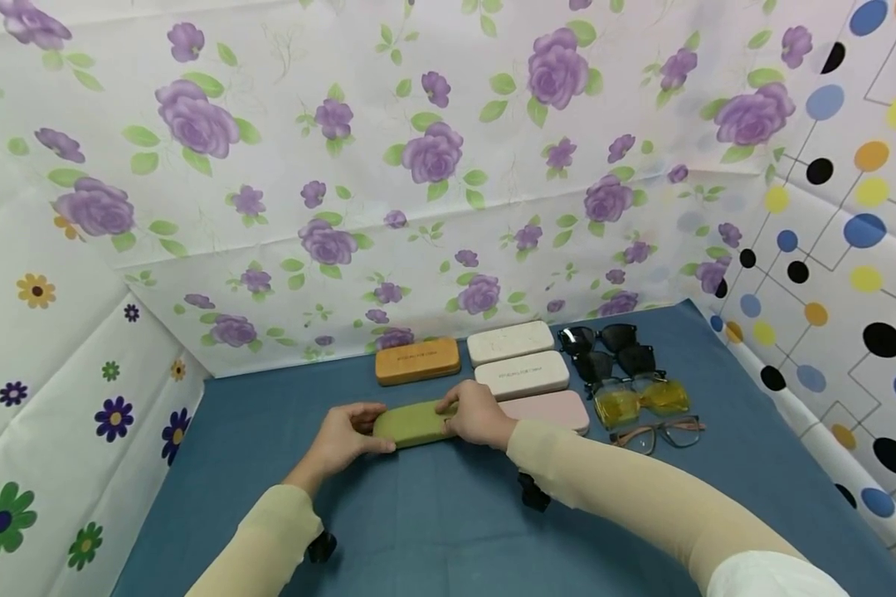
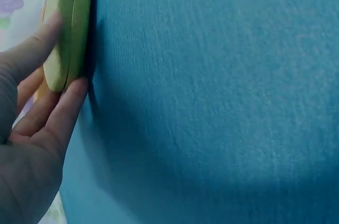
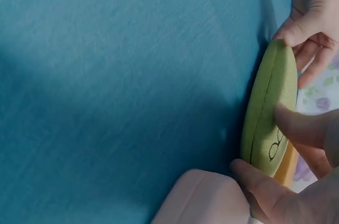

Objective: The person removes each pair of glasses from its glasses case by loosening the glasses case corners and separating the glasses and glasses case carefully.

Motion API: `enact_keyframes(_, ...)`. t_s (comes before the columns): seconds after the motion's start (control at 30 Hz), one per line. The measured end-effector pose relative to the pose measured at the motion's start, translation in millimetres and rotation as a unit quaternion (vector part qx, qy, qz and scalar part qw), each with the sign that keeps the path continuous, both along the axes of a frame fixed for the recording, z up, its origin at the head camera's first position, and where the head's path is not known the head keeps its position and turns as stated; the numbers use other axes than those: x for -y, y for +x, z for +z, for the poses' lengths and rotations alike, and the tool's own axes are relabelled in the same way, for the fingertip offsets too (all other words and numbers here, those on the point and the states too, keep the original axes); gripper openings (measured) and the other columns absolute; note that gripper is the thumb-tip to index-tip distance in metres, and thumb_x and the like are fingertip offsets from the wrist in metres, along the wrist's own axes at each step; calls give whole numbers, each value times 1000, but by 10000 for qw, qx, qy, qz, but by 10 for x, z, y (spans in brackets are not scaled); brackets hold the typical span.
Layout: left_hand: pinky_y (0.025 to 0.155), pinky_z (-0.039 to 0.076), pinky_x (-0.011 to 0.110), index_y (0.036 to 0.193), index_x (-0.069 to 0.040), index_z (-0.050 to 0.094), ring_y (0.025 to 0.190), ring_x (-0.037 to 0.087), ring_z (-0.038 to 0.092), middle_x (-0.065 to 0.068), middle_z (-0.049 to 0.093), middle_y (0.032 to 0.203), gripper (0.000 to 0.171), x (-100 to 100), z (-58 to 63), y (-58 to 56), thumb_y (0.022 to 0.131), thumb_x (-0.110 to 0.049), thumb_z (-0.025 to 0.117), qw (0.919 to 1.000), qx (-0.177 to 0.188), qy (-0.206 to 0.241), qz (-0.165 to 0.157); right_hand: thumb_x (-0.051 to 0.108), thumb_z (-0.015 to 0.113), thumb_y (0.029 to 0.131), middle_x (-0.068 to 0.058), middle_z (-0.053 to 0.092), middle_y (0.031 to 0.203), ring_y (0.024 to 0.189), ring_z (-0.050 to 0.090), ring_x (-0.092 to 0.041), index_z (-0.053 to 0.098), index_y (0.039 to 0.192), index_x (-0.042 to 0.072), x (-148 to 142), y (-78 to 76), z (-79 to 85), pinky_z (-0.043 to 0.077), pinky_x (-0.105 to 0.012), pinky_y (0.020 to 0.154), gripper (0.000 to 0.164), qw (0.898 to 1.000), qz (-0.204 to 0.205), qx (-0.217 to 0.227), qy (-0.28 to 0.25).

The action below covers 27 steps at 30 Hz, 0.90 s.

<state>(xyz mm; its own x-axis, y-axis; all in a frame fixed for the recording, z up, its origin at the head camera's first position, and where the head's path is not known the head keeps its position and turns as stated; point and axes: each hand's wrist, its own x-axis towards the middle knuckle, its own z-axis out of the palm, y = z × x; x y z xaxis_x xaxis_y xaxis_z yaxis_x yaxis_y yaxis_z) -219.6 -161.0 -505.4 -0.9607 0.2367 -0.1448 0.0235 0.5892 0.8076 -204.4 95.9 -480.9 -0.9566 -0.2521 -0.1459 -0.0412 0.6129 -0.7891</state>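
Observation:
A green glasses case [image 1: 412, 424] lies on the blue cloth with its lid down. My left hand [image 1: 343, 438] holds its left end, the thumb on the case and the fingers around the tip, as the left wrist view also shows. My right hand [image 1: 480, 414] grips the other end between thumb and fingers. In the right wrist view a small glasses drawing shows on the green case [image 3: 269, 107] near the right thumb. Right beside that hand lies a pink glasses case [image 1: 548, 410], partly hidden by it in the head view.
Behind the green case sits an orange case [image 1: 418, 361]. Two pale cases, a speckled one [image 1: 511, 342] and a plain white one [image 1: 523, 375], lie behind the pink one. Dark sunglasses [image 1: 614, 361], yellow-lensed glasses [image 1: 642, 401] and clear glasses [image 1: 659, 435] are at the right. Patterned sheets wall the table.

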Motion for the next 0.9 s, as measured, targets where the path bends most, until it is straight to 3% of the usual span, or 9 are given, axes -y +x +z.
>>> enact_keyframes(0.17, 86, 52, 39, 123, -18, 62, 104, 17, 61, -3, 65, 117, 72, -68, 24, -85, 57, -25, 90, 9979, -357, -529, 81, 0, 79, 71, -3, 64, 116, 94, 62, -19, 67, 111, 16, 15, -82, 14, 50, -26, 65, 45, 9965, 261, -542, 579)
enact_keyframes(0.37, 88, 52, 41, 124, -18, 61, 109, 19, 60, 0, 63, 121, 69, -143, 48, -229, 61, -19, 88, 9961, -555, -652, 219, -3, 69, 75, -8, 64, 116, 100, 62, -18, 54, 128, 8, 6, -292, -41, 52, -30, 78, 57, 9831, 303, -1123, 1410)
enact_keyframes(0.47, 89, 51, 41, 125, -20, 60, 111, 20, 60, 0, 62, 122, 69, -173, 47, -285, 62, -19, 88, 9961, -476, -689, 268, -3, 67, 74, -7, 67, 104, 88, 63, -15, 59, 122, 6, -1, -376, -74, 51, -28, 70, 49, 9786, 278, -1203, 1644)
enact_keyframes(0.6, 90, 51, 42, 126, -20, 60, 113, 20, 59, 1, 62, 124, 68, -188, 31, -330, 63, -18, 87, 9961, -418, -726, 277, -2, 67, 74, 0, 64, 82, 68, 56, -11, 65, 102, 9, -1, -434, -94, 44, -25, 56, 30, 9776, 286, -1150, 1740)
enact_keyframes(0.73, 90, 50, 42, 126, -20, 59, 113, 21, 59, 2, 61, 126, 68, -171, 5, -354, 64, -17, 87, 9960, -422, -741, 264, -2, 66, 75, 2, 60, 71, 60, 49, -10, 65, 87, 11, 14, -456, -93, 40, -25, 52, 18, 9774, 417, -1084, 1768)
enact_keyframes(0.9, 91, 50, 41, 128, -21, 58, 114, 20, 58, 2, 60, 127, 69, -147, 0, -373, 65, -19, 86, 9959, -357, -789, 269, -2, 65, 75, 3, 59, 66, 57, 46, -11, 65, 82, 11, 33, -478, -88, 38, -24, 50, 15, 9750, 495, -1141, 1840)
